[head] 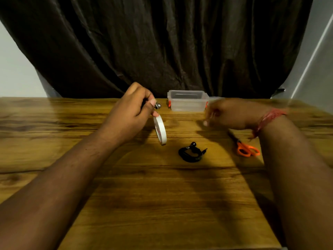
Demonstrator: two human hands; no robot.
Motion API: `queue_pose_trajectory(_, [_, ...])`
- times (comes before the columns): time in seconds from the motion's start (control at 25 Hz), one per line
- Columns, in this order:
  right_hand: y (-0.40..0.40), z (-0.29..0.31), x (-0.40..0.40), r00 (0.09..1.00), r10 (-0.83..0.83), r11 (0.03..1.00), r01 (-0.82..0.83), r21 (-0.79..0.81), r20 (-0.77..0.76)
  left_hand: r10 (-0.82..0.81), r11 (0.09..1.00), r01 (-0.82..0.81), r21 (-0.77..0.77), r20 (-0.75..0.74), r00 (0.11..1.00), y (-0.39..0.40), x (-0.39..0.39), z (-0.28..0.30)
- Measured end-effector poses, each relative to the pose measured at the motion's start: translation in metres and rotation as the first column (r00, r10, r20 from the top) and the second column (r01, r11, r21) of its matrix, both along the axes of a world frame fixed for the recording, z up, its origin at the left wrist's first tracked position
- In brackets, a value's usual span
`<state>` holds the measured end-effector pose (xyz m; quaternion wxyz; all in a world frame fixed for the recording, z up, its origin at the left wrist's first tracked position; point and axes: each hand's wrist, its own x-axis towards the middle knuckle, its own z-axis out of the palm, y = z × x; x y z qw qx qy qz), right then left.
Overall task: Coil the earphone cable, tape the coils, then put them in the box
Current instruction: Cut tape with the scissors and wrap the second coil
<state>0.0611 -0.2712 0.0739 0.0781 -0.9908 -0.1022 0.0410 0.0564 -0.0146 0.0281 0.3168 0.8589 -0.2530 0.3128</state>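
A coiled black earphone cable (191,152) lies on the wooden table (162,204) near the middle. My left hand (133,110) pinches the top of a white tape roll (160,129), which hangs upright above the table; a small metallic earbud-like piece (157,106) shows at its fingertips. My right hand (227,114) hovers blurred to the right of the clear plastic box (187,101), fingers loosely spread and holding nothing I can see. The box stands open at the table's far edge, with orange latches.
Orange-handled scissors (246,148) lie on the table under my right wrist. A dark curtain (162,42) hangs behind the table. A red thread is tied round my right wrist (266,120).
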Motion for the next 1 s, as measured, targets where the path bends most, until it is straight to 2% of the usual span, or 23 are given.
queue_pose_trajectory(0.08, [0.033, -0.008, -0.007, 0.977, 0.186, 0.936, -0.208, 0.284, 0.102, -0.001, 1.0, 0.001, 0.01, 0.007, 1.0, 0.0, 0.0, 0.0])
queue_pose_trajectory(0.16, [0.066, -0.025, -0.011, 0.947, 0.286, 0.843, -0.322, 0.43, 0.148, -0.009, 1.0, 0.009, 0.015, 0.032, 0.999, 0.001, 0.001, -0.001])
queue_pose_trajectory(0.24, [0.08, -0.039, -0.006, 0.935, 0.317, 0.766, -0.352, 0.538, 0.159, -0.006, 1.0, 0.005, 0.012, 0.051, 0.999, 0.003, 0.003, -0.001])
queue_pose_trajectory(0.32, [0.083, -0.046, -0.003, 0.947, 0.282, 0.707, -0.313, 0.635, 0.153, 0.01, 1.0, -0.011, 0.018, 0.058, 0.998, 0.004, 0.004, -0.001])
queue_pose_trajectory(0.52, [0.102, -0.067, -0.004, 0.988, 0.03, 0.597, -0.14, 0.79, 0.152, 0.016, 1.0, -0.017, 0.019, 0.042, 0.999, 0.001, 0.002, -0.002])
queue_pose_trajectory(0.64, [0.102, -0.065, 0.001, 0.994, 0.015, 0.537, -0.099, 0.838, 0.108, -0.018, 1.0, 0.019, -0.012, 0.081, 0.997, 0.001, 0.002, -0.001])
queue_pose_trajectory(0.68, [0.096, -0.06, 0.003, 0.994, 0.012, 0.56, -0.097, 0.823, 0.11, -0.022, 0.999, 0.026, -0.035, 0.104, 0.994, 0.002, 0.001, -0.001])
queue_pose_trajectory(0.72, [0.087, -0.052, 0.006, 0.991, 0.007, 0.623, -0.107, 0.775, 0.131, -0.008, 0.998, 0.015, -0.055, 0.127, 0.992, 0.002, 0.001, -0.001])
queue_pose_trajectory(0.76, [0.075, -0.044, 0.008, 0.983, 0.006, 0.734, -0.127, 0.667, 0.181, 0.016, 0.997, -0.006, -0.071, 0.146, 0.989, 0.002, 0.002, -0.001])
queue_pose_trajectory(0.84, [0.047, -0.029, 0.011, 0.965, 0.019, 0.936, -0.109, 0.333, 0.262, 0.052, 0.995, -0.038, -0.091, 0.154, 0.987, 0.003, 0.003, -0.002])
queue_pose_trajectory(0.92, [0.026, -0.023, 0.014, 0.969, 0.044, 0.996, -0.061, 0.063, 0.242, 0.042, 0.995, -0.028, -0.097, 0.138, 0.99, 0.004, 0.005, -0.005])
queue_pose_trajectory(1.0, [0.017, -0.026, 0.015, 0.983, 0.047, 0.998, -0.041, -0.039, 0.18, 0.008, 0.994, 0.003, -0.111, 0.101, 0.995, 0.004, 0.006, -0.007])
